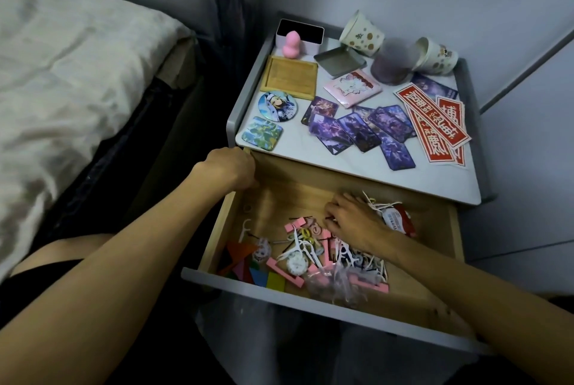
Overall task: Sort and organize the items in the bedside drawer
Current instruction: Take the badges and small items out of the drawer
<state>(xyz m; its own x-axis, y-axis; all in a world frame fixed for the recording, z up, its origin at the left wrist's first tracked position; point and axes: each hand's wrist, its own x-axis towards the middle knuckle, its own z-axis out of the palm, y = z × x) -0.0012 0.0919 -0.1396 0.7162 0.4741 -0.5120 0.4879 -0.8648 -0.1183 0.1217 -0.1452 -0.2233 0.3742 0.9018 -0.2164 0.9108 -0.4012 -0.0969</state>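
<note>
1. The drawer (326, 179) is seen pulled out below the top of the bedside table (403, 179), its wooden floor strewn with small clutter.
2. The left hand (231, 170) is curled over the drawer's left wall at its far corner; what the fingers close on is hidden, so its grip cannot be told.
3. The right hand (354, 220) is laid palm-down inside the drawer, fingers bent narrow onto the heap – whether anything is pinched cannot be told.
4. Pink clips (298, 226), white floss picks (302, 248) and coloured flat shapes (248, 266) are found just left of and nearer than the right hand; a red-and-white packet (399, 220) is found just beside it on the right.
5. Purple cards (360, 130) are spread on the table top – well apart from both hands.
</note>
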